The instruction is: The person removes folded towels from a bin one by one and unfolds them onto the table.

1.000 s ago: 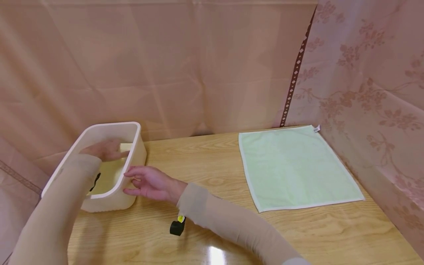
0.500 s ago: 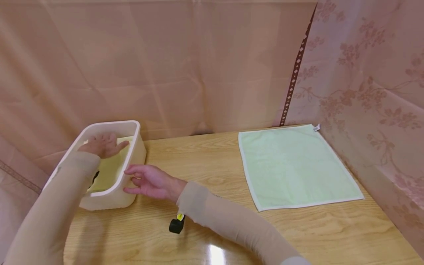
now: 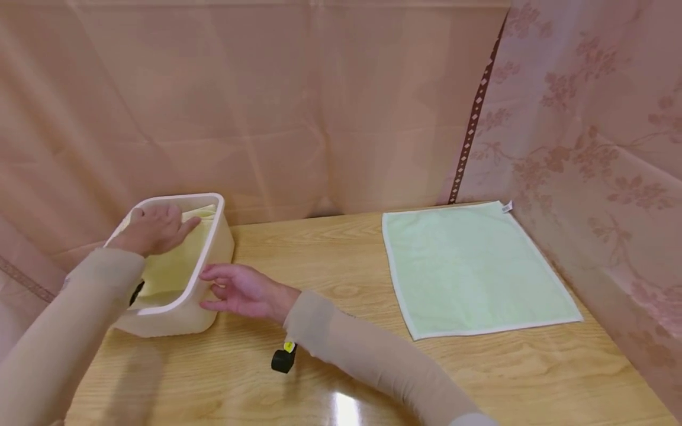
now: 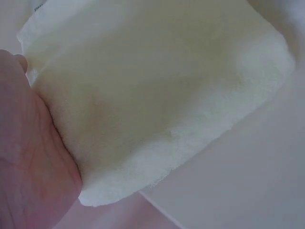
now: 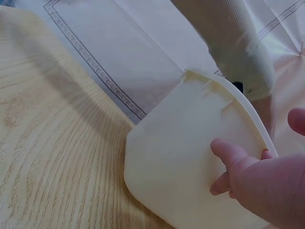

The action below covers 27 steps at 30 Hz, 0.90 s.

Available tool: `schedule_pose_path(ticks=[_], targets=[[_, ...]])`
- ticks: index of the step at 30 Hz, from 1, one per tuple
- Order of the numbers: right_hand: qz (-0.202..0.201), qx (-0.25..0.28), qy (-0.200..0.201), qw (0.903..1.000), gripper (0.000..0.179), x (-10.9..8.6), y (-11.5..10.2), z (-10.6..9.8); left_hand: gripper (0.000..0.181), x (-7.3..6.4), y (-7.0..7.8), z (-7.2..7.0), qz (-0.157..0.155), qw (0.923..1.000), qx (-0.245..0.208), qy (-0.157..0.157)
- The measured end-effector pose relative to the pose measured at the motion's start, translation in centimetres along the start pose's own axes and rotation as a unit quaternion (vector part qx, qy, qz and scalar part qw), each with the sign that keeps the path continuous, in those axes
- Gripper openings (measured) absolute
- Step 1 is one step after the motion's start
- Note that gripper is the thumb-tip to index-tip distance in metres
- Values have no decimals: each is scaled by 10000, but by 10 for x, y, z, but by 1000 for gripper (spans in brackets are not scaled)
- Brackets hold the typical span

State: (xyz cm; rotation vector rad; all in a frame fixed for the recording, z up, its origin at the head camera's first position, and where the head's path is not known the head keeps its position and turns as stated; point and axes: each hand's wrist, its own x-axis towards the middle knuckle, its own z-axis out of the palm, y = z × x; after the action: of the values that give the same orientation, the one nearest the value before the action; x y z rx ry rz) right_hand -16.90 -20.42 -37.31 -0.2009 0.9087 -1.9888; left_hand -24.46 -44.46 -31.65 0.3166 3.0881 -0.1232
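Observation:
A white plastic bin [image 3: 187,305] stands at the left of the table. Over its inside, my left hand [image 3: 154,228] grips a pale yellow-green towel [image 3: 173,266]. In the left wrist view, the towel [image 4: 167,109] spreads out from the palm and its lower edge stands away from the bin wall. Most of that hand's fingers are hidden. Against the bin's right side rests my right hand [image 3: 247,291], fingers loosely bent. Seen from the right wrist, those fingertips [image 5: 221,145] touch the bin's outer wall [image 5: 167,148], with the thumb apart.
A light green towel [image 3: 479,269] with a white border lies flat on the right of the wooden table [image 3: 319,260]. Pink curtains [image 3: 266,118] hang behind and on the right. A small black device [image 3: 283,358] sits under the right wrist.
My left hand has risen inside the bin and shifted slightly left, and the towel's folded far edge has come up with it. The right hand has stayed at the bin's side.

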Motion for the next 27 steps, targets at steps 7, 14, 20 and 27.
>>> schedule_pose_path(ticks=[7, 14, 20, 27], targets=[[0, -96, -60, 9999, 15, 3, -1, -2, 59, -15, 5, -21, 25, 9979, 402, 506], [47, -272, -83, 9996, 15, 4, 0, -3, 53, -25, 18, -47, 66, 9869, 634, 1484], [10, -560, -32, 9984, 18, 4, -3, -4, 50, -32, 33, -73, 486, 9587, 937, 2642], [10, -665, 55, 9978, 14, 6, -4, -7, 50, -35, 47, -104, 590, 9471, 1015, 2988]])
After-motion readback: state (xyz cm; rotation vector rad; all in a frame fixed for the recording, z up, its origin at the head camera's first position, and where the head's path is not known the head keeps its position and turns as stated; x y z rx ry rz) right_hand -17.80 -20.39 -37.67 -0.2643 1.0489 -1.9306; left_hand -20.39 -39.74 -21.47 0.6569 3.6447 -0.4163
